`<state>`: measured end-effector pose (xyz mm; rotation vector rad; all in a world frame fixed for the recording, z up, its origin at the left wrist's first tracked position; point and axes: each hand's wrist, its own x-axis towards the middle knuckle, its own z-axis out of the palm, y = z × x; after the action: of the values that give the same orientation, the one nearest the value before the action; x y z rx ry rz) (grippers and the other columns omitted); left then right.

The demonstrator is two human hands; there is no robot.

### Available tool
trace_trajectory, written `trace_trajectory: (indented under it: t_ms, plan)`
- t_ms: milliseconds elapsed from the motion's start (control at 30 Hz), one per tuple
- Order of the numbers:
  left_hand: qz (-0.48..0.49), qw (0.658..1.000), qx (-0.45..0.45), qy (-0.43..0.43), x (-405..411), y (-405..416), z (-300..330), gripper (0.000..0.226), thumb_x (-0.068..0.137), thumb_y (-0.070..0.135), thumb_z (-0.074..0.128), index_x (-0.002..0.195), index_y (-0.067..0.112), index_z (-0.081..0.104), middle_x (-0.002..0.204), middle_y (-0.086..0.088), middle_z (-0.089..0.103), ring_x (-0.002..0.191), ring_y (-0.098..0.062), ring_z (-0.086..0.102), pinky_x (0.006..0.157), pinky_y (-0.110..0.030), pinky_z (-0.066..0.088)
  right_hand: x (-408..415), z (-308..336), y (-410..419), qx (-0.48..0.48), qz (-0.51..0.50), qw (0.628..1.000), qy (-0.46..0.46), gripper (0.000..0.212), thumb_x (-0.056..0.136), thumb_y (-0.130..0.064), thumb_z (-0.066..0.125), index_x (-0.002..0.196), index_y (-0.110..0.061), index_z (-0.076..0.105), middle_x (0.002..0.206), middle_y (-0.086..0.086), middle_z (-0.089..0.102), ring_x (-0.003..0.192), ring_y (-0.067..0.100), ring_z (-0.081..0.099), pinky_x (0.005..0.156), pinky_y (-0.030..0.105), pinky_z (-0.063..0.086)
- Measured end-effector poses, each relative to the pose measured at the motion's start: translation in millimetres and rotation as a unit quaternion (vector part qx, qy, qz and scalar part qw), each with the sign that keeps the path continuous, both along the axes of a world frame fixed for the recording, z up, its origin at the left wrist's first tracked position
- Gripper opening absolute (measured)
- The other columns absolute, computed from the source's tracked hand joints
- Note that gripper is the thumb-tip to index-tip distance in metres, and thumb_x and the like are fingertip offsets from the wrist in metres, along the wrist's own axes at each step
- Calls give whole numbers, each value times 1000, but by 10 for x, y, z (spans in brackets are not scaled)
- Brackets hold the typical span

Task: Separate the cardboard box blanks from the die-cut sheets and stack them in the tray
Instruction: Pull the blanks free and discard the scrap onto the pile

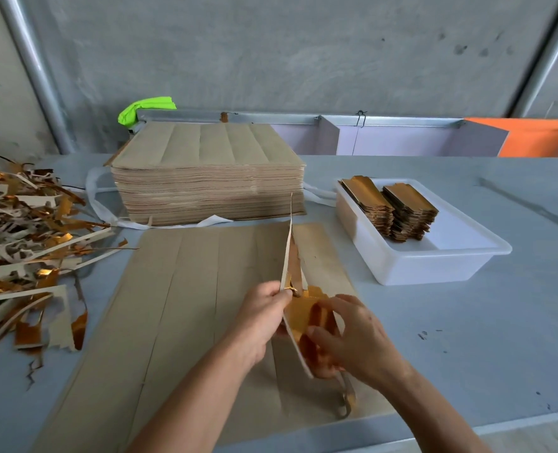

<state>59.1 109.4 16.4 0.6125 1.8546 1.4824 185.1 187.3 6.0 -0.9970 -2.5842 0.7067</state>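
A brown die-cut sheet (186,289) lies flat on the table in front of me. Its right strip is lifted on edge, showing a gold underside. My left hand (261,318) pinches that raised strip (289,243) near its lower end. My right hand (352,341) grips the gold box blank (298,313) at the strip's near end, fingers curled round it. A torn scrap curl (347,400) hangs below my right hand. The white tray (434,266) at the right holds two stacks of gold-faced blanks (390,207).
A tall stack of uncut brown sheets (209,178) stands behind the working sheet, on white strapping. A heap of gold and grey offcuts (22,243) covers the table's left side. An orange panel (539,138) and a green cloth (146,107) lie at the back by the wall.
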Motion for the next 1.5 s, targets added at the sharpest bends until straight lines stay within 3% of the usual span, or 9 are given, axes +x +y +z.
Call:
trace_trajectory:
  t_ms: [67,233,333,467,700,1033,1300,1400,1500]
  plan:
    - [23,999,13,-24,27,20,35,21,97,11,44,80,14,55,78,-8,60,70,-19,56,65,-33,49,-5,-7,-21,29,0,1000,7,36,88,-45,60,120,-28,60,132,-7,49,111,10,48,86,20,46]
    - [40,997,38,-49,117,29,86,19,97,9,45,84,5,59,77,-9,65,66,-19,60,55,-27,52,-60,28,-42,-59,-11,996,60,29,88,-50,54,98,-26,68,82,-16,63,76,6,63,58,10,45]
    - [10,997,48,-56,159,27,64,24,94,22,54,83,3,61,76,-13,61,69,-21,58,74,-36,53,-50,48,-49,-81,-9,994,79,30,85,-55,55,89,-28,65,76,-15,64,70,5,64,56,11,46]
    - [-21,1000,-15,7,192,56,65,28,77,33,75,77,8,64,66,-3,65,54,-8,59,49,-15,48,-29,107,-90,-74,-3,994,74,11,85,-44,58,80,-36,54,69,-16,60,63,3,63,54,11,50]
    - [21,990,-36,133,164,90,90,22,81,18,69,63,8,63,64,-8,65,58,-16,58,56,-34,53,-85,210,-122,-73,11,996,44,18,87,-28,61,90,-13,71,79,-1,70,71,18,67,67,28,58]
    - [159,973,107,-126,36,-34,-30,25,95,-1,47,71,1,51,70,-17,66,47,-16,64,41,-20,49,71,303,142,-104,-116,987,31,28,89,-5,45,61,-7,50,62,2,51,58,15,50,46,17,38]
    - [128,984,96,-82,-84,-55,-22,17,86,0,59,94,15,58,69,-3,68,36,-2,41,32,-12,27,219,216,241,-233,-196,943,135,22,96,-5,41,92,-10,63,87,4,59,70,22,59,47,35,54]
    - [105,986,127,-9,-93,-50,6,11,87,8,64,83,17,68,57,1,56,40,0,42,40,-9,32,185,254,279,-240,-211,928,194,41,98,-5,39,133,-25,48,106,5,57,82,26,61,56,43,59]
    - [99,988,113,43,-133,-49,-5,27,90,12,61,67,23,68,50,4,47,48,-6,39,47,-14,33,120,311,266,-238,-183,931,207,56,99,-3,37,142,-39,33,116,2,52,90,23,57,64,43,57]
